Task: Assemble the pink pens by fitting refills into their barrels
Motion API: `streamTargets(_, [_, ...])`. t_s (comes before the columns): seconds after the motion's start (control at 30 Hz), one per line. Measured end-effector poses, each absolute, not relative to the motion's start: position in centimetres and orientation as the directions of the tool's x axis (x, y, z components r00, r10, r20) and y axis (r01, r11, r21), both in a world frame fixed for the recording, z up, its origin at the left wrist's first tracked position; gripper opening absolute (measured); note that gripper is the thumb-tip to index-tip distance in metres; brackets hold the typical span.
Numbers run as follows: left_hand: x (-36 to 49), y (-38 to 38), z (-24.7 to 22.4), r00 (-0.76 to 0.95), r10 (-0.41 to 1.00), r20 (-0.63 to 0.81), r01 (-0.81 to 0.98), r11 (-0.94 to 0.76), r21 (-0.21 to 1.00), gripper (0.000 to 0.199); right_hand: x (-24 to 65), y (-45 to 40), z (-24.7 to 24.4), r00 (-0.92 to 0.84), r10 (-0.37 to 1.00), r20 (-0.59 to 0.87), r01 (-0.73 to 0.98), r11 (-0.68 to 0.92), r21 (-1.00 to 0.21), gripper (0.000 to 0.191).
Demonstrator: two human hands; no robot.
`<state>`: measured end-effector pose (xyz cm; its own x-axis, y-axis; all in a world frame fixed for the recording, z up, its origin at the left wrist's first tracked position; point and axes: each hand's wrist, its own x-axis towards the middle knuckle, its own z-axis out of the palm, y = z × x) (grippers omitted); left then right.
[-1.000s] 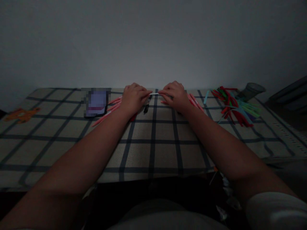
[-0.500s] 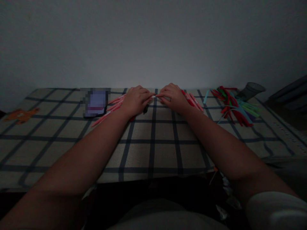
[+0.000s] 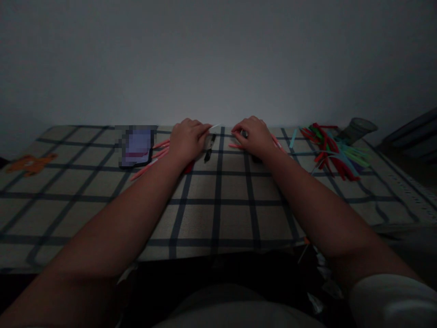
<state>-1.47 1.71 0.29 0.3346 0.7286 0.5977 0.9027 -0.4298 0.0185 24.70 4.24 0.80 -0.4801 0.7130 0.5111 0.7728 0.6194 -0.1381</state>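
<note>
My left hand [image 3: 187,141] is closed in a pinch on a thin white strip [image 3: 215,125], whose tip sticks out to the right. My right hand [image 3: 252,136] is apart from it, thumb and fingertips pressed together; whatever they hold is too small to make out. A dark pen [image 3: 209,148] lies on the cloth between the hands. Several pink sticks [image 3: 161,150] lie beside and partly under my left hand. One more pink stick [image 3: 234,146] shows below my right fingertips, and others [image 3: 278,143] lie behind that hand. A red piece [image 3: 189,167] peeks out by my left wrist.
A checked cloth [image 3: 232,218] covers the table, which meets a plain wall [image 3: 218,59]. Left are a blurred-out phone-like device [image 3: 136,148] and an orange flat figure [image 3: 30,164]. On the right lie a heap of coloured fuzzy strips [image 3: 336,157], a blue strip [image 3: 293,137] and a tilted clear cup [image 3: 358,130].
My hands have moved apart, the left one slightly leftward with the white strip, the right one slightly rightward. More of the pen is uncovered, and a pink stick now shows under my right fingers.
</note>
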Motion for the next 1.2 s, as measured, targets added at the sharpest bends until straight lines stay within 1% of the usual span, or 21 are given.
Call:
streamTargets(0.07, [-1.6,1.9,0.2,0.309,0.738,0.6,0.912,-0.41,0.034,0.035,24.9,4.1,1.0,-0.52,0.736,0.434,0.788,0.609,-0.09,0.029])
streamTargets(0.17, [-1.8,2.1,0.0,0.3,0.744,0.597,0.91,-0.412,0.056,0.035,25.0,3.8,1.3,-0.59,0.733,0.34,0.772,0.635,-0.029,0.026])
streamTargets(0.33, [-1.9,2.2,-0.2,0.32,0.721,0.614,0.892,-0.448,0.062,0.034,24.9,3.5,1.3,-0.631,0.728,0.266,0.761,0.648,0.033,0.03])
streamTargets(0.5, [-1.8,2.1,-0.2,0.3,0.765,0.571,0.906,-0.415,0.08,0.038,24.9,3.5,1.3,-0.633,0.744,0.215,0.771,0.632,0.079,0.033])
streamTargets(0.67, [-1.8,2.0,0.0,0.309,0.757,0.575,0.917,-0.397,0.03,0.036,24.8,3.5,1.3,-0.627,0.751,0.208,0.776,0.625,0.085,0.033])
streamTargets(0.8, [-1.7,1.9,0.0,0.299,0.774,0.558,0.923,-0.382,0.035,0.036,24.7,3.4,1.3,-0.616,0.755,0.226,0.782,0.62,0.06,0.032])
streamTargets(0.93, [-1.8,2.0,-0.1,0.313,0.754,0.578,0.918,-0.396,0.019,0.036,24.6,3.2,1.4,-0.598,0.775,0.206,0.798,0.6,0.059,0.032])
streamTargets(1.07, [-1.7,2.1,0.0,0.294,0.783,0.549,0.93,-0.366,0.025,0.036,24.6,3.1,1.6,-0.607,0.771,0.192,0.791,0.61,0.048,0.031])
streamTargets(1.2, [-1.6,1.9,0.2,0.282,0.807,0.519,0.93,-0.362,0.057,0.037,24.7,3.4,1.4,-0.609,0.769,0.195,0.788,0.615,0.036,0.031])
